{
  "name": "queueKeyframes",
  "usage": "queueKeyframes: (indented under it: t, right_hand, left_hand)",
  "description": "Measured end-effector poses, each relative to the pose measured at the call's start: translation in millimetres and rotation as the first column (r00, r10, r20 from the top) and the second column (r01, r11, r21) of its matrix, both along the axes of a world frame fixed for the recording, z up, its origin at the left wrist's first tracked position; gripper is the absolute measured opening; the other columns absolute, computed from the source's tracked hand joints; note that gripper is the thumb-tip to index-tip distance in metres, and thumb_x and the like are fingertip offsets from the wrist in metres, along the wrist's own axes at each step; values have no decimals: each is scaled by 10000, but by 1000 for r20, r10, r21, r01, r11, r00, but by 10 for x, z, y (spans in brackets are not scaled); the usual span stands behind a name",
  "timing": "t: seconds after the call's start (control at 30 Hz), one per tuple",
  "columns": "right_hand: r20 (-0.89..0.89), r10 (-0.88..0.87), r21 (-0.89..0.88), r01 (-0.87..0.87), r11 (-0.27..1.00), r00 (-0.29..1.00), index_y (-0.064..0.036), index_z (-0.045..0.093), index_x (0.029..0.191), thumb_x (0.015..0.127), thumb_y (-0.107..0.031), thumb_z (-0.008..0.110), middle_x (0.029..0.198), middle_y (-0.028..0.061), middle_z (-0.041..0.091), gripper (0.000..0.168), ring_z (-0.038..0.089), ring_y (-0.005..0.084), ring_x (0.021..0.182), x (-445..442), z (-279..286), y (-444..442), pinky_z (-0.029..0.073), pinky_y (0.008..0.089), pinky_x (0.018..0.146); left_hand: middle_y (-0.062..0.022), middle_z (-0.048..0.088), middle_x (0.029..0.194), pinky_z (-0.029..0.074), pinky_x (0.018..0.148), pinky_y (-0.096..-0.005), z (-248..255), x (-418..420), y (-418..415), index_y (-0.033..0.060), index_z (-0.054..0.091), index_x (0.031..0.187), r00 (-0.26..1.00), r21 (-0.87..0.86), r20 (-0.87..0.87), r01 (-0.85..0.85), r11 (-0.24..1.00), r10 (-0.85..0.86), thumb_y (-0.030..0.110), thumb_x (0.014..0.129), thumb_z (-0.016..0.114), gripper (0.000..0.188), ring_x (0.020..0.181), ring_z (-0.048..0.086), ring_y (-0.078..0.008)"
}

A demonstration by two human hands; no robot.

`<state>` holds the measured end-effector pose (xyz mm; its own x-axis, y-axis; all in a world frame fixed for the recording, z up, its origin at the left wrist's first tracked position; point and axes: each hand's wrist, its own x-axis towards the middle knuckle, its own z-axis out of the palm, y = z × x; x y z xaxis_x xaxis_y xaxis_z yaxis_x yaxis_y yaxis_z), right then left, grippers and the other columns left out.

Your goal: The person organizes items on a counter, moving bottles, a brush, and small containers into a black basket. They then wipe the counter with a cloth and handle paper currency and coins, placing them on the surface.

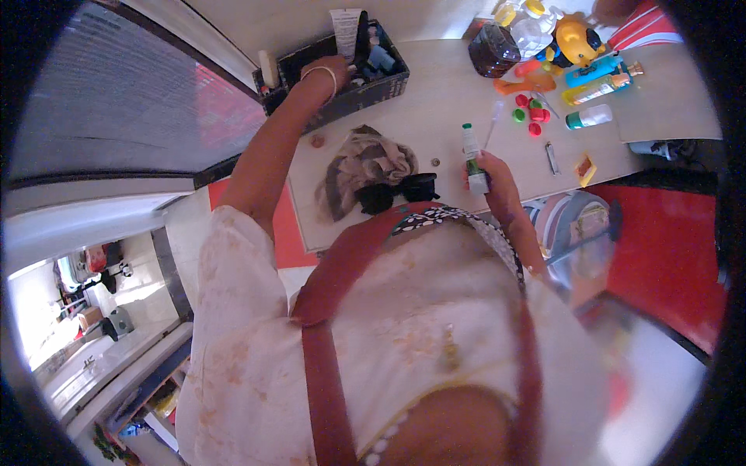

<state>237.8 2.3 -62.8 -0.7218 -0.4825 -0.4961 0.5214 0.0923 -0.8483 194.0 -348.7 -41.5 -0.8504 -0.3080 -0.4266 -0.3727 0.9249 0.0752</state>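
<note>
My left hand [325,74], with a bangle at the wrist, reaches into a dark open box [373,96] at the table's back left. Its fingers are partly hidden among the contents, so their grip is unclear. A white squeeze tube [346,32] stands upright in the box just beyond that hand. My right hand [496,173] holds a green and white tube [471,147] with a green cap, above the table's front part. Between my arms lies a crumpled brown patterned cloth [373,160], with black sunglasses [376,198] at its near side.
On the table's right are a dark-filled jar [493,51], a yellow toy figure [577,43], a blue bottle [593,72], a yellow bottle [594,89], a white-green bottle [588,117], several red and green caps [535,114] and a nail clipper [552,158]. A red surface [658,244] lies at right.
</note>
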Motion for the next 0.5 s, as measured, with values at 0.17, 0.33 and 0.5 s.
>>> queueKeyframes:
  t: [0.17,0.33,0.5]
  right_hand:
    - [120,-62,-197,85,977,991,21,461,1054,782,-173,484,819,65,536,335,512,133,659,5,179,-45,427,255,559]
    - [-399,181,79,-163,983,899,-15,487,1055,783,-126,507,904,67,555,294,538,139,723,-253,518,-318,430,251,600]
    - [-840,527,535,41,844,125,-68,546,959,736,-152,587,895,92,578,241,566,244,785,-726,901,-860,442,317,654]
  left_hand:
    - [-164,563,1014,444,767,-412,158,88,25,46,580,989,988,-64,-72,131,989,-135,271,727,542,347,903,563,-308]
    - [-176,611,808,474,656,-354,367,183,-124,17,625,805,943,-66,-193,264,962,-271,282,663,588,302,713,604,-295]
    - [2,437,485,287,303,-242,458,269,-329,101,514,625,993,583,-16,-83,808,114,368,703,620,298,352,377,-95]
